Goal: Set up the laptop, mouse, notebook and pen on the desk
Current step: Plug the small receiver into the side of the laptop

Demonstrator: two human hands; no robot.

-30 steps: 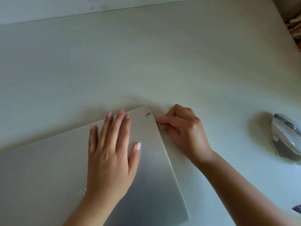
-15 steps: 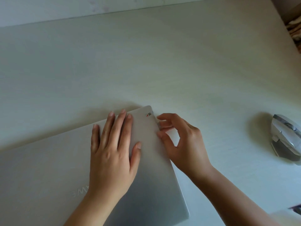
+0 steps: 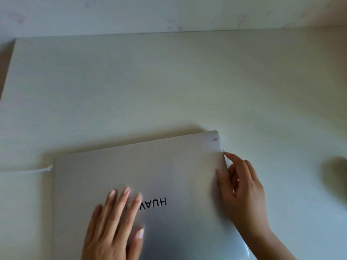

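The laptop [image 3: 169, 175] lies closed and flat on the pale bench [image 3: 150, 91], in the near middle, its lid up with dark letters showing upside down and a small sticker [image 3: 215, 139] at its far right corner. The left hand [image 3: 116, 228] rests flat on the lid just left of the letters, fingers straight and spread, a wide grip holding nothing. The right hand [image 3: 242, 190] is at the laptop's right edge: its thumb lies on the lid and its curled fingers sit beside the edge, a narrow grip pinching the side of the laptop. A white cable [image 3: 24, 170] runs across the bench to the laptop's left edge. A dark blur [image 3: 336, 175] sits at the far right.
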